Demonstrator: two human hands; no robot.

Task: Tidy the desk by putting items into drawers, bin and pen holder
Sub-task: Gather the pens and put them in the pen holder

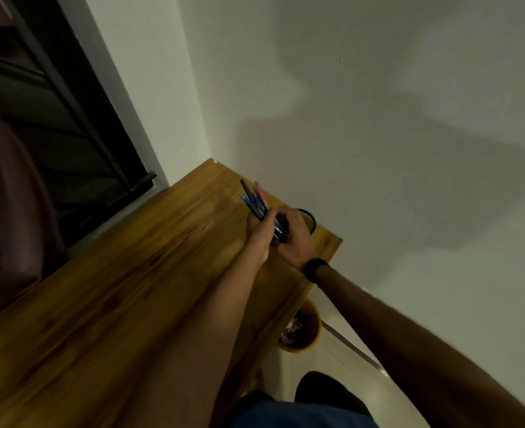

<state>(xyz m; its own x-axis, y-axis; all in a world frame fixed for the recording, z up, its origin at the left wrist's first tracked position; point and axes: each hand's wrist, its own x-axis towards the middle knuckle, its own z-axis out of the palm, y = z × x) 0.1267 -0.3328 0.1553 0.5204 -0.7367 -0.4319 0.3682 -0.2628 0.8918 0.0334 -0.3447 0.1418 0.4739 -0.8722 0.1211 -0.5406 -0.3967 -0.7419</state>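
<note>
1. While both arms reached across the tilted head view, the left hand [262, 234] had its fingers wrapped around a bundle of blue, purple and pink pens [256, 202] over the wooden desk [116, 288].
2. At three o'clock of the bundle, touching it, the right hand [296, 239], in a black wristband [315, 268], curled loosely beside the dark round pen holder [309, 219].
3. At six o'clock, a tan round bin [310, 329] stood on the floor.

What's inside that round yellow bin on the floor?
The bin sits on the floor beside the desk. Some pale crumpled bits show inside. The desk edge hides its near side, and the blur hides what they are.
</note>
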